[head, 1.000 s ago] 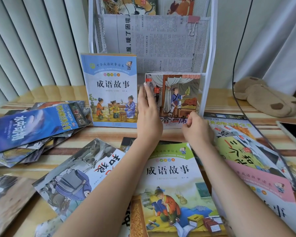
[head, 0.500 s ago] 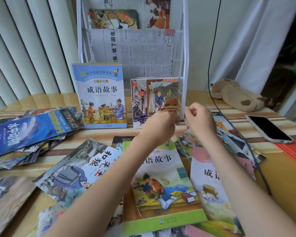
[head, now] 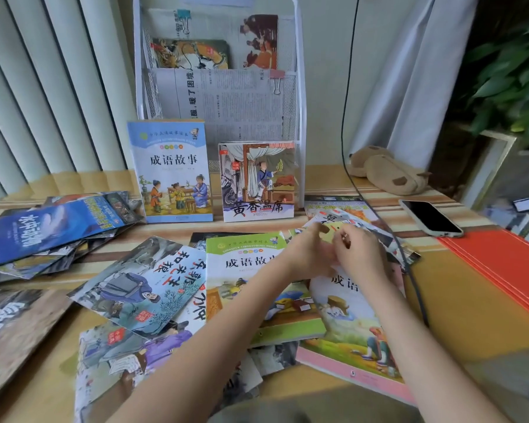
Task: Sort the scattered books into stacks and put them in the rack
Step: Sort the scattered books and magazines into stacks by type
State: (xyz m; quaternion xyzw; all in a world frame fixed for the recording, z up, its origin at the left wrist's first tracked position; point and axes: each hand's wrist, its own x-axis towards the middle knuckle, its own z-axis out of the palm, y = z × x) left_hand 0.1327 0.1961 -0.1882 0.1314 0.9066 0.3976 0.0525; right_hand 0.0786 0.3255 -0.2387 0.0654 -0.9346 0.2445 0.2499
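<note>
Fingers of both hands are curled together over the scattered books; what is pinched cannot be told. The left hand is pressed against the right hand. Two books are stood against the far rack.

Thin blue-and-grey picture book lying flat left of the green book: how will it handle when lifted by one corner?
The thin blue-and-grey picture book looks few-paged with a soft cover, so it would probably droop. Its cover appears glossy, so it may slide off the overlapped books underneath. Likely light for its size; a flat two-sided pinch seems safer.
</note>
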